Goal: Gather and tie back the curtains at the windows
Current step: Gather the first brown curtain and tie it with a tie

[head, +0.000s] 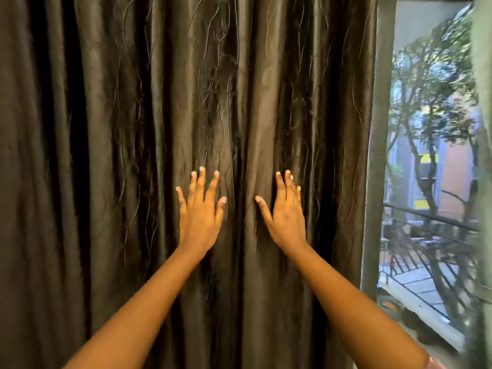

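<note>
Head view shows both hands laid flat against the dark curtain (186,89), gripping nothing. On the left hand (200,211) the fingers are straight and spread, tips pointing up, the palm toward the cloth. The right hand (286,209) mirrors it just beside, fingers straight and closer together, thumb angled out toward the left hand. A narrow band of folded fabric runs down between the two hands. Both forearms are bare and reach up from the lower corners of the picture.

This curtain hangs in deep vertical pleats, glossy brown with a stitched vine pattern, and fills most of the view. Its right edge ends beside an uncovered strip of window (428,155), through which trees (431,107), a dark railing (431,217) and a building wall show.
</note>
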